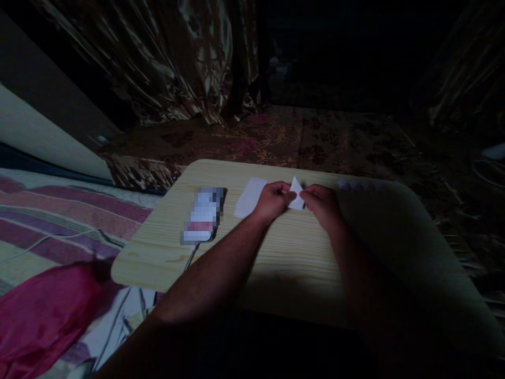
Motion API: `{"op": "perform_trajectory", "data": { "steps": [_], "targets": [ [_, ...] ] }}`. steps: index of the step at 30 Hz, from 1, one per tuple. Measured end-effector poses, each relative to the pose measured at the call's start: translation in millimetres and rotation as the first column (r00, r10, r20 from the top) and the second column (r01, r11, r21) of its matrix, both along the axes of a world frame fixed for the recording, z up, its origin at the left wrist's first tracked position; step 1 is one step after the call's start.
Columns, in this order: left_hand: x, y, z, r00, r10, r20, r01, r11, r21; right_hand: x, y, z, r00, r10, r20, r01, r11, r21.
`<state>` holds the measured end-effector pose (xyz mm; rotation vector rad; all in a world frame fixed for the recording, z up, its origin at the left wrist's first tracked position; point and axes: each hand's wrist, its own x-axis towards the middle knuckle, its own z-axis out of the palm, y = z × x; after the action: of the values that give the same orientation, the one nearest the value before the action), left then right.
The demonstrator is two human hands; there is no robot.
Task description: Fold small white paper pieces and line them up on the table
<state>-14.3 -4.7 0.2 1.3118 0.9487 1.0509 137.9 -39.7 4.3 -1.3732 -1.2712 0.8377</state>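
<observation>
A small piece of white paper (pixel 295 201), folded to a pointed, triangular shape, is pinched between my two hands above the table. My left hand (pixel 275 199) grips its left side with thumb and fingers. On its right edge, my right hand (pixel 321 201) closes thumb against fingers. Just left of my left hand lies a stack of white paper sheets (pixel 249 197). Beyond my right hand, several small pale folded pieces (pixel 360 186) sit in a row near the table's far edge, dim in shadow.
The light wooden table (pixel 288 252) has rounded corners. A phone with a blurred screen (pixel 203 213) lies on its left part, a cable running from it. At left is a bed with a striped cover (pixel 74 216) and a pink bag-like thing (pixel 51 310). Patterned curtains (pixel 205 58) hang behind.
</observation>
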Motion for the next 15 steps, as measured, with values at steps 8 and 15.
{"op": "perform_trajectory", "data": {
  "steps": [8,15],
  "targets": [
    [2.3,2.2,0.1,0.97,0.162,0.179,-0.149,0.985,-0.087,-4.3,3.2,-3.2,0.991,0.037,-0.127,-0.027,0.996,0.082],
    [3.2,1.3,3.5,0.952,0.223,0.21,-0.205,0.973,-0.103,-5.2,3.5,-9.0,0.995,0.085,-0.043,-0.079,0.991,0.112]
  ]
}}
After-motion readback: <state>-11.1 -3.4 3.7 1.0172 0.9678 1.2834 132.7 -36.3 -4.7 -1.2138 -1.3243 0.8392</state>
